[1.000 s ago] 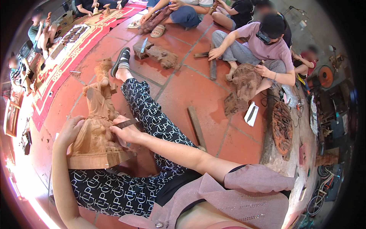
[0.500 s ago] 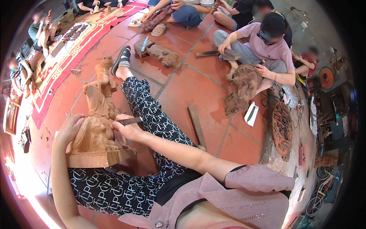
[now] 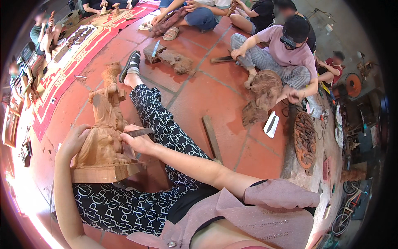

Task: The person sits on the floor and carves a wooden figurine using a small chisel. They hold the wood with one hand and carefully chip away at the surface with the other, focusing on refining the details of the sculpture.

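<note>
A light-brown wooden statue (image 3: 99, 145) with carved figures stands on its thick base, tilted slightly, by my thighs. My left hand (image 3: 76, 140) rests curved against its left side, holding it. Pinched in my right hand (image 3: 137, 140), against the statue's right side, is a flat dark carving chisel (image 3: 141, 132). Its far end sticks out to the right, past my fingers; the end at the wood is hidden by my hand. Below the base lies my leg in black-and-white patterned trousers (image 3: 124, 207).
A wooden bar (image 3: 212, 139) lies on the red tiles beside my leg. Beyond it a co-worker (image 3: 293, 54) sits with a dark carving (image 3: 265, 93). An oval tray of tools (image 3: 304, 164) is at the right. A rough carved block (image 3: 176, 61) lies ahead, near a red mat (image 3: 54, 106).
My right hand and the chisel have shifted very slightly along the statue, while my left hand stays in place. The co-worker's left hand has come away from the dark carving, toward the lower right.
</note>
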